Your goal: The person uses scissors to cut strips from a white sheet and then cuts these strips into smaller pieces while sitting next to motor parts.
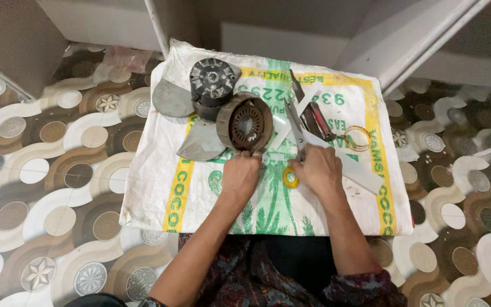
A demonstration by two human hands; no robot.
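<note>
Presently, both hands work over a white woven sack with yellow and green print, spread on a patterned tile floor. The left hand lies at the lower rim of a round brown motor ring, fingertips curled onto its near edge; the ring sits just beyond that hand, touching it. The right hand is clenched around the yellow handles of a pair of scissors, whose blades point away from the person, just right of the ring. Whether the blades touch the ring cannot be told. Behind the ring stands a dark motor housing, with grey fan blades fanning out to its left and below it. To the right of the scissors lie a dark flat tool, a small wire loop and white strips.
</note>
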